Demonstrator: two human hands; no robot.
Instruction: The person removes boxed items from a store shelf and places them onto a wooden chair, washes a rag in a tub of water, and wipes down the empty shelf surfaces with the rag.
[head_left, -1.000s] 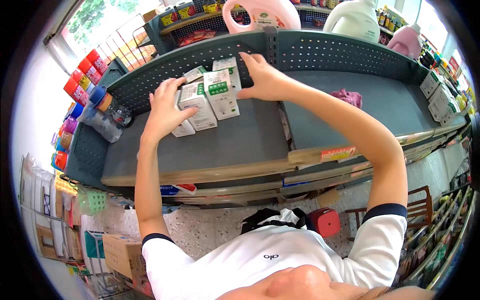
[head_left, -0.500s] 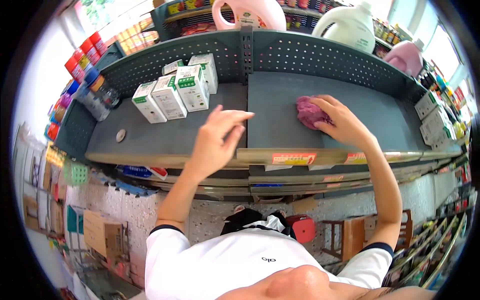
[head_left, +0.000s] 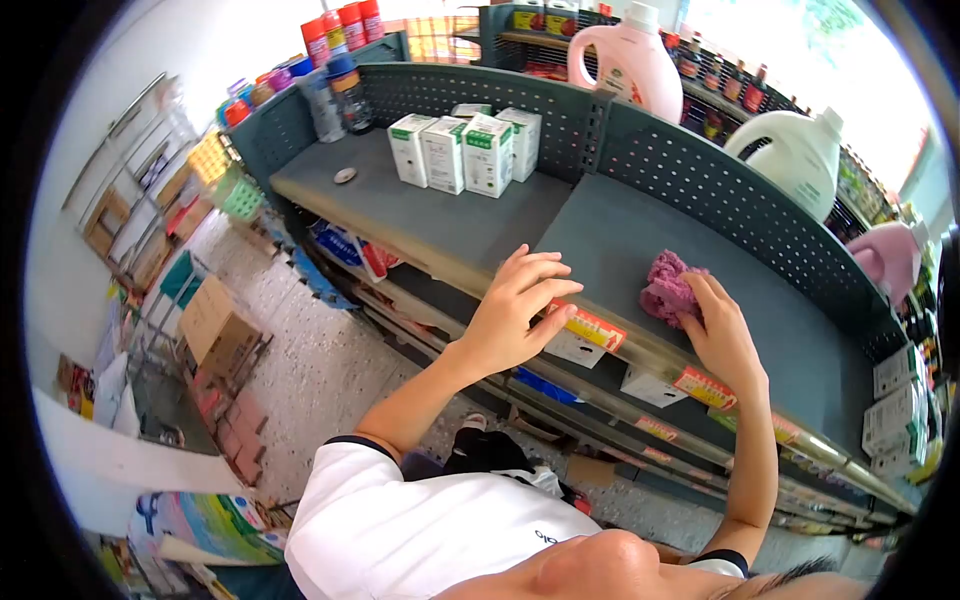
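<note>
My right hand point(head_left: 722, 335) grips a crumpled purple-pink cloth point(head_left: 668, 288) against the dark grey top shelf point(head_left: 760, 300). Its fingers curl over the cloth's right side. My left hand point(head_left: 515, 308) hovers by the shelf's front edge, fingers spread, holding nothing. Beneath it along that edge runs a red and yellow price label point(head_left: 590, 327). On the shelf's left section stand several white and green boxes point(head_left: 488, 155) grouped together. A small pale round object point(head_left: 345, 175) lies to their left.
Two clear bottles with dark lids point(head_left: 350, 95) stand at the shelf's left end. Behind the perforated back panel point(head_left: 700, 150) rise a pink jug point(head_left: 640, 70) and a pale green jug point(head_left: 800, 160). More white boxes point(head_left: 893, 425) sit at the right end. A cardboard box point(head_left: 220, 325) is at lower left.
The view has turned, so the shelf now slants down to the right. My left hand's fingers have spread wider near the front edge. The cloth is still in my right hand.
</note>
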